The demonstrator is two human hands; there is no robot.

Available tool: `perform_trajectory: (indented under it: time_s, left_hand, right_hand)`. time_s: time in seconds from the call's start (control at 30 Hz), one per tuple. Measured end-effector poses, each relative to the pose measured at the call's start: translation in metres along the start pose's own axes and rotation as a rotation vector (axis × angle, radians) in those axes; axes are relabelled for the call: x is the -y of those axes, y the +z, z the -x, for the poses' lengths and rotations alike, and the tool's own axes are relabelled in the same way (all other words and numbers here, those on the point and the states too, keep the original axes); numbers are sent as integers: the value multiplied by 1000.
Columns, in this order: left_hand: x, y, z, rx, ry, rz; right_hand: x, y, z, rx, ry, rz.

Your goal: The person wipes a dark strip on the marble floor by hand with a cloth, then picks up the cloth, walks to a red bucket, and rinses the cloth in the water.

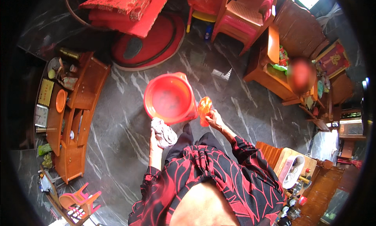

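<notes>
A red plastic basin point(192, 93) stands in front of me, with some dark patches showing on its bottom. My left hand point(154, 144) is closed on a crumpled, pale grey-white cloth point(166, 135) at the basin's near left edge. To the right of the basin, my right hand point(214, 119) grips a shiny orange plastic thing point(204, 107), see-through in parts; whether it is a bag or a bottle I cannot tell. Its left side lies close to the basin's rim.
A wooden cabinet point(81, 89) with things on top runs along the left. A round red mat point(164, 46) lies far ahead, near stacked plastic chairs point(244, 20). A wooden bench point(270, 79) is at the right, a small chair point(80, 200) lower left, and a white oval basket point(293, 171) lower right.
</notes>
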State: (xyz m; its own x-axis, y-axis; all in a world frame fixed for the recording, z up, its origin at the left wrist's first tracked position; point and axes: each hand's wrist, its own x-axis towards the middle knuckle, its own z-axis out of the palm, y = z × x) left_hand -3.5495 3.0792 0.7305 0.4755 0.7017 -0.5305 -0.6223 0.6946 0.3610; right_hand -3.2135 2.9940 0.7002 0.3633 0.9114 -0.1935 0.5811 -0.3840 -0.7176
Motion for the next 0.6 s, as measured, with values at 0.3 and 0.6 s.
perform_trajectory:
  time_s: [0.3, 0.6]
  left_hand:
    - [5, 100, -81, 107, -66, -70]
    - [34, 106, -127, -60, 53, 140]
  right_hand:
    - [-67, -206, -196, -158, -185, 175]
    - [32, -436, -444, -645, -320, 523]
